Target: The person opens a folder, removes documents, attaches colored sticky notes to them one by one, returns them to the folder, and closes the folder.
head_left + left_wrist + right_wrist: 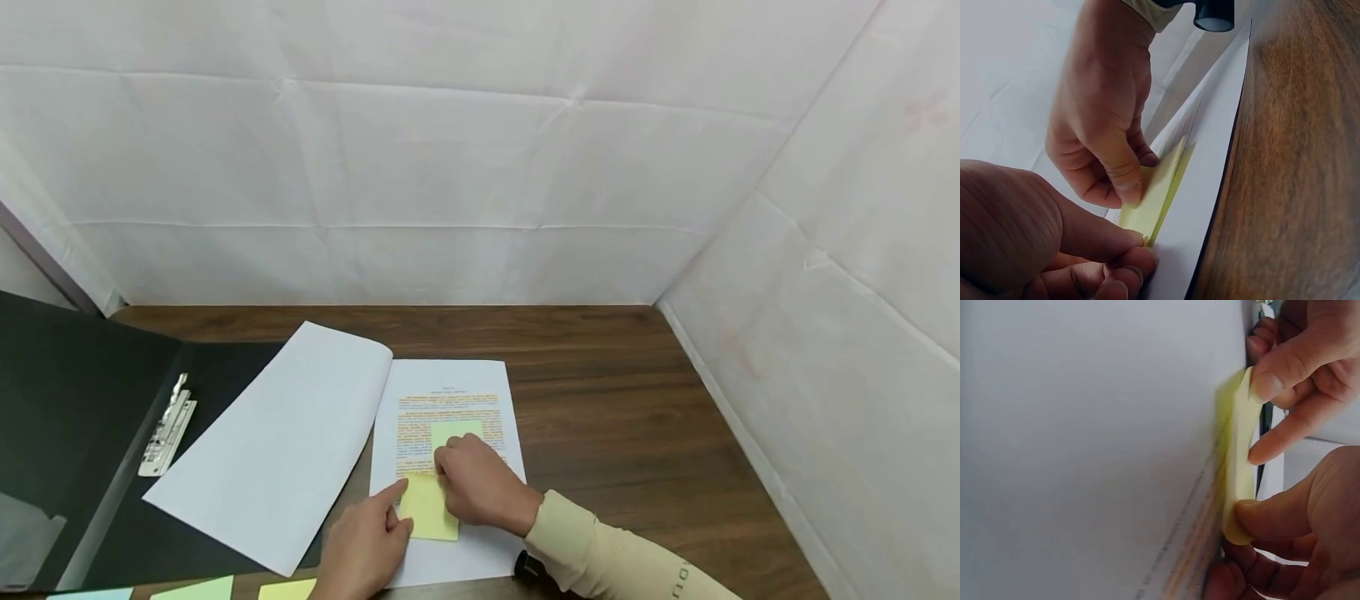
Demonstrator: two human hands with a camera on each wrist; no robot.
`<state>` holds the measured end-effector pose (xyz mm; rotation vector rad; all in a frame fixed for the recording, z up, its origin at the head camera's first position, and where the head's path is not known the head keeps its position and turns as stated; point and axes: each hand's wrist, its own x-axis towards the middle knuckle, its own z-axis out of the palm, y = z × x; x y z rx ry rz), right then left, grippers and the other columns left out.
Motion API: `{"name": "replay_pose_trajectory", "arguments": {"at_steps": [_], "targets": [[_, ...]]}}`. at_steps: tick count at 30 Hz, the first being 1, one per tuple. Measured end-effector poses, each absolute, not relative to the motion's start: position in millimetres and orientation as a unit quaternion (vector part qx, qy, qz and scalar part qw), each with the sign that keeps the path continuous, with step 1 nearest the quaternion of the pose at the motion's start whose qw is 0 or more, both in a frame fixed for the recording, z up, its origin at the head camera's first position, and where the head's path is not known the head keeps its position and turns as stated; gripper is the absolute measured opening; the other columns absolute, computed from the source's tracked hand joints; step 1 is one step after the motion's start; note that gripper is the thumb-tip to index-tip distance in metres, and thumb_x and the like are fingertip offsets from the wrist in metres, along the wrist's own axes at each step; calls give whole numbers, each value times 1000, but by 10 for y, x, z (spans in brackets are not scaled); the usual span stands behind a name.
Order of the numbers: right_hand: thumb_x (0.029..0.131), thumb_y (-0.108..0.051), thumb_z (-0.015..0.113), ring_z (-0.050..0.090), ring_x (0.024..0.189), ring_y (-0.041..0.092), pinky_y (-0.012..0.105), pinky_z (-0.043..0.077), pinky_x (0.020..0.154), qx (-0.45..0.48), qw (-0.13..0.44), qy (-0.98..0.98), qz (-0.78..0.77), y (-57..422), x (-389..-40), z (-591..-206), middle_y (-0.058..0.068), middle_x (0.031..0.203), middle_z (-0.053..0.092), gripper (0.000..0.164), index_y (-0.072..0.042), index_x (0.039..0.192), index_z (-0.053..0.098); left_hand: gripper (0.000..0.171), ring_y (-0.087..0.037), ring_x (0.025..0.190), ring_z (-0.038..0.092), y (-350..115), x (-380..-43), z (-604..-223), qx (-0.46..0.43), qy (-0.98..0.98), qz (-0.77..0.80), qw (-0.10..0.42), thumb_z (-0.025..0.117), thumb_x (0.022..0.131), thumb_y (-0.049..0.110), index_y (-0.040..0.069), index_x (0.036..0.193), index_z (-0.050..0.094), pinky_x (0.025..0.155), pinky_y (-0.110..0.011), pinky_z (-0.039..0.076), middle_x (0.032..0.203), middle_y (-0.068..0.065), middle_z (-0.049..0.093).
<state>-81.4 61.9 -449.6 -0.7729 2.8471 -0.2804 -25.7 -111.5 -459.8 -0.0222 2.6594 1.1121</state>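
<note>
Both hands hold a yellow sticky note (431, 512) low over a printed page (465, 373). My left hand (363, 542) pinches its left side, thumb on the near face in the left wrist view. From the other side my right hand (480, 483) grips the note, with its thumb on the face and its fingers curled behind in the right wrist view. A pale green sticky note (457, 429) lies on the text just above, partly covered by the right hand. Orange highlighting marks many of the printed lines.
White sheets (277, 442) are folded over to the left, overlapping an opened black folder (67, 375) with a metal clip (168, 433). Blue (93, 595), green (198, 589) and yellow (288, 590) sticky notes show along the near edge. White sheeting (420, 167) walls the wooden table (600, 417).
</note>
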Motion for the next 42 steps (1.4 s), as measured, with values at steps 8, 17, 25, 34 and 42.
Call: {"name": "replay_pose_trajectory", "arguments": {"at_steps": [8, 17, 25, 34, 42], "targets": [[93, -3, 64, 42, 62, 8, 20, 36, 60, -244, 104, 958, -108, 640, -822, -4542, -6, 68, 53, 19, -15, 79, 63, 50, -12, 53, 45, -1111, -255, -4599, 2, 915, 379, 136, 77, 87, 11, 1, 135, 68, 51, -26, 32, 61, 5, 52], [93, -12, 74, 43, 61, 8, 21, 38, 54, -199, 140, 956, -163, 681, -823, -4542, -4, 70, 57, 14, -10, 91, 60, 55, -14, 53, 45, -1083, -259, -4591, 5, 913, 372, 167, 74, 85, 7, 6, 140, 66, 50, -27, 31, 60, 3, 51], [84, -30, 87, 48, 59, 15, 26, 40, 54, -77, 171, 966, -178, 943, -943, -4480, 1, 70, 56, 38, -5, 98, 62, 61, -30, 89, 72, -1057, -311, -4558, 51, 935, 304, 174, 83, 85, 22, 12, 142, 65, 70, -49, 55, 107, -13, 79], [86, -29, 85, 50, 57, 15, 25, 39, 50, -53, 160, 966, -198, 1233, -1016, -4449, 3, 70, 55, 34, -10, 86, 56, 59, -19, 72, 65, -1148, -351, -4508, 14, 928, 344, 146, 82, 86, 22, 3, 139, 65, 62, -37, 50, 82, -10, 74], [89, -23, 78, 51, 76, 18, 32, 44, 66, -64, 124, 971, -194, 1413, -811, -4387, 4, 89, 60, 23, -8, 99, 62, 41, -27, 78, 68, -1937, -163, -4311, -189, 909, 370, 16, 69, 97, 29, 2, 128, 70, 66, -36, 47, 93, -12, 74]]}}
